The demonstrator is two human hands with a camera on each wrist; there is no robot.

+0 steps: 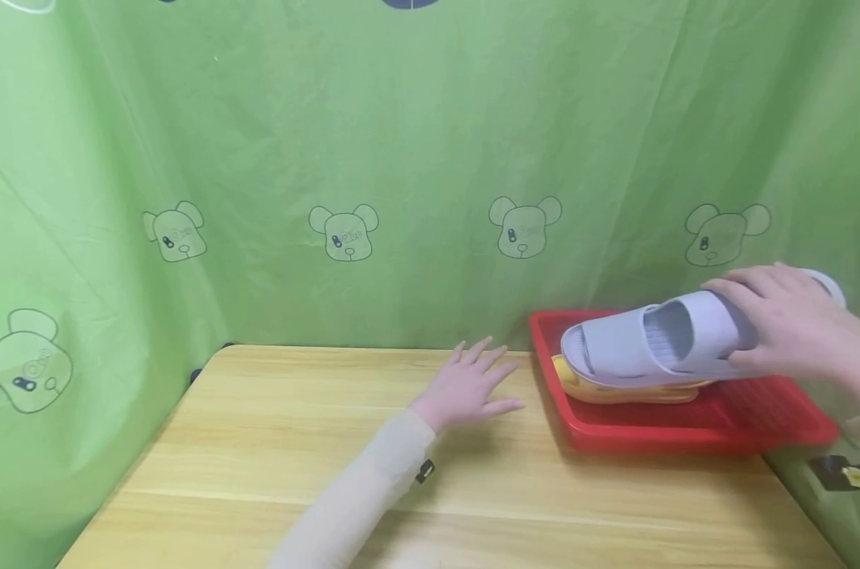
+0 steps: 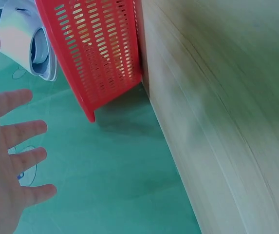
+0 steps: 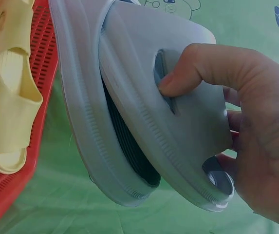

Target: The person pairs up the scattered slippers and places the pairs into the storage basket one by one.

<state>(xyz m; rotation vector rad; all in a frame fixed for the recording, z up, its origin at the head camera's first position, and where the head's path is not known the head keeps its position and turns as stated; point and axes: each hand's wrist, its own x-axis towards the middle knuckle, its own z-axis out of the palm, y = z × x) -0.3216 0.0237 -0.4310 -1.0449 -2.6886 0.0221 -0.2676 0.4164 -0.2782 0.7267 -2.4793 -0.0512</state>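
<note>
My right hand (image 1: 793,324) grips a pair of pale grey-blue slippers (image 1: 615,348) by one end, above the red basket (image 1: 693,438). In the right wrist view, the two slippers (image 3: 124,97) are pressed together, and my thumb sits at a slot in one strap. A yellow slipper (image 3: 15,78) lies in the basket, partly hidden below the grey-blue pair in the head view. My left hand (image 1: 465,387) hovers over the wooden table, left of the basket, its fingers spread and holding nothing.
The wooden table (image 1: 259,442) carries the slotted basket at its back right corner, with the basket's right end jutting past the table's edge. A green curtain (image 1: 430,158) with bear-head prints hangs behind and at both sides.
</note>
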